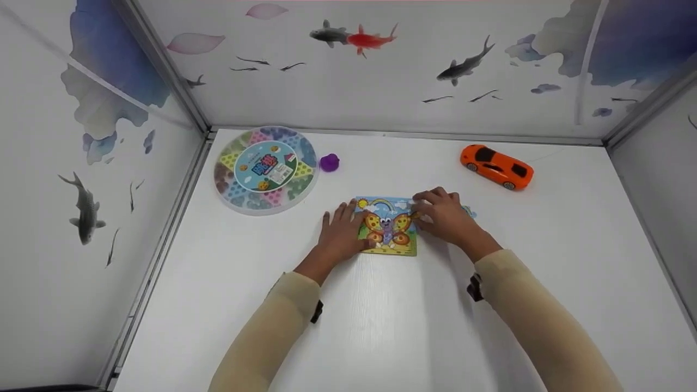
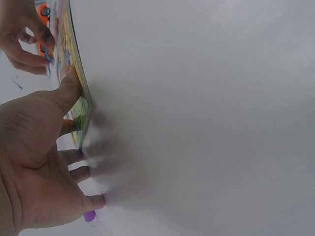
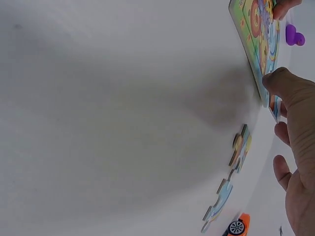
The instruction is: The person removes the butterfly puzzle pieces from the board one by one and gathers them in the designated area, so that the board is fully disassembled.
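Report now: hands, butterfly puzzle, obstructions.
Left hand resting on butterfly puzzle, left side. Right hand apparently pinching a puzzle piece at the right edge. Loose pieces beside right hand; no visible obstruction.

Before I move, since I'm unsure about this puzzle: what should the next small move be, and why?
Probably ease the pinched piece inward at the right edge of the butterfly puzzle: the right hand holds it there, and the left hand grips the opposite side. The exact fit is hidden, so go gently.

Left hand (image 1: 342,234) on butterfly board (image 1: 387,231)
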A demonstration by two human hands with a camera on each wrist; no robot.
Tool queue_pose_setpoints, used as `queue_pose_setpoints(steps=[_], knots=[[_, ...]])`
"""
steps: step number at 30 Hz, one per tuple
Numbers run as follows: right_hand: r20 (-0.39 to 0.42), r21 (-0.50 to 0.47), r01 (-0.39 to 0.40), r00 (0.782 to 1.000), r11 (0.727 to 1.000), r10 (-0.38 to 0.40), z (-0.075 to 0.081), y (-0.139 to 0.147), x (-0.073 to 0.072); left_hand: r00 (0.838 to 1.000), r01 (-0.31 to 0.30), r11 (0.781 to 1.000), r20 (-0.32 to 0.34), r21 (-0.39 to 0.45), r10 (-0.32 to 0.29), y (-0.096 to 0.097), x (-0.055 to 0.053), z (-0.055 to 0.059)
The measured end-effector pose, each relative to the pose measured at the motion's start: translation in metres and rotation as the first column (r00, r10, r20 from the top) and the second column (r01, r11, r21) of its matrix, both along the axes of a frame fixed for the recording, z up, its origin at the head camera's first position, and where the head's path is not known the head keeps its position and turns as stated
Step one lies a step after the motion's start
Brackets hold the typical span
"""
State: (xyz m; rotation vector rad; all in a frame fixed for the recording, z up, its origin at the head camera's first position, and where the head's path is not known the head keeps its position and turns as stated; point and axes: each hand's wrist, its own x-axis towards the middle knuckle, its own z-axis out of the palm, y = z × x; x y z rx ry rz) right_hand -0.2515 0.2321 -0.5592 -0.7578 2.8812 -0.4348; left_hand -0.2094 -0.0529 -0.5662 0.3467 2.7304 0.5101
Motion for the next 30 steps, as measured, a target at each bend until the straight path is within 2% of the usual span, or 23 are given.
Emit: queue_pose_setpoints(steps=[5,19,24,30], knots=[[-0.035,-0.003,0.023,0.999,1.000,-0.023,-0.004,0.018,0.002,1.000,-0.006,1.000,0.006,-0.006,0.006,0.000,0.000,-0.002],[-0.028,-0.036,0.141,0.989,0.989,-0.143,-0.005,0.080,0.016,1.000,0.008,1.000,-0.007,-0.010,-0.008,-0.002,-0.001,-0.004],[-0.016,-0.046,0.186,0.982,0.981,-0.187,-0.005,0.100,0.020,1.000,0.008,1.000,-0.021,-0.005,-0.008,-0.002,-0.001,-0.004],[0.017,-0.004,0.232,0.972,0.973,-0.232,-0.004,0.118,0.023,1.000,0.004,1.000,-0.029,-0.011,-0.005,0.000,0.000,-0.003]])
